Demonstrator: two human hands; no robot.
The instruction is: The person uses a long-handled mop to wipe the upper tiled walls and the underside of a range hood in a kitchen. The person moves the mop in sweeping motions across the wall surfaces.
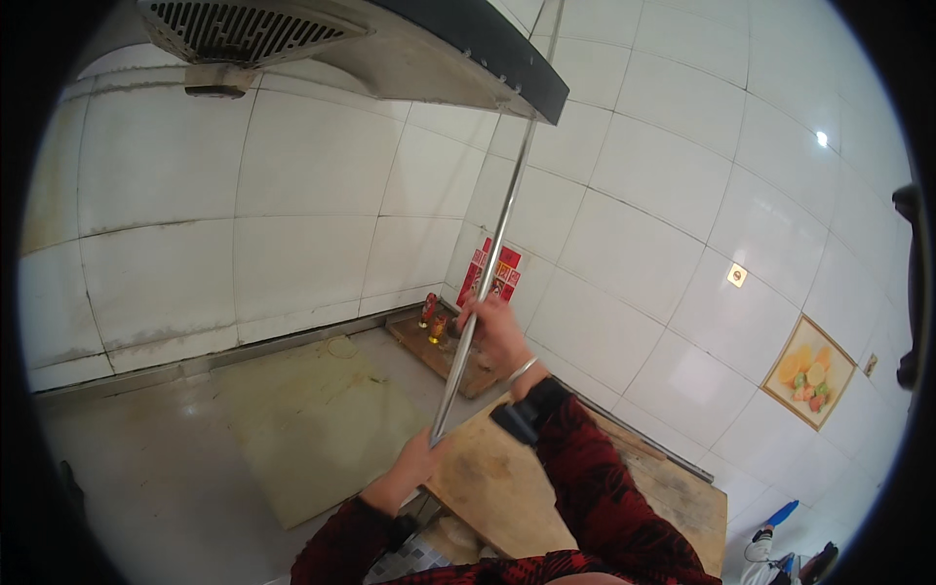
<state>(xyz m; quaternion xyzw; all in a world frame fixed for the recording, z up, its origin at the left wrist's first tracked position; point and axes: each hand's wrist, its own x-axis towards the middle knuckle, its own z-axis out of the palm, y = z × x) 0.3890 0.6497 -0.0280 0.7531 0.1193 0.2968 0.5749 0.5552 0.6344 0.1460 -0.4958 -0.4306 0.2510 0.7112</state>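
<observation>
Both of my hands grip one long metal pole (504, 212), which slants up and away to the right. Around its lower end is my left hand (414, 464), above the front edge of a worn wooden board (504, 468). Higher on the shaft, my right hand (499, 329) is wrapped around it; a bracelet and a black band circle that wrist. The pole passes the corner of a metal range hood (468, 66). Its far end runs out of the top of the picture, so what it carries there is hidden.
A pale greenish board (322, 431) lies on the grey counter (146, 453). In the corner, a brown wooden board (409, 340) bears two small red-and-yellow containers (436, 329). Red printed paper (510, 257) and a framed fruit picture (809, 371) are on the white tiled wall (651, 197).
</observation>
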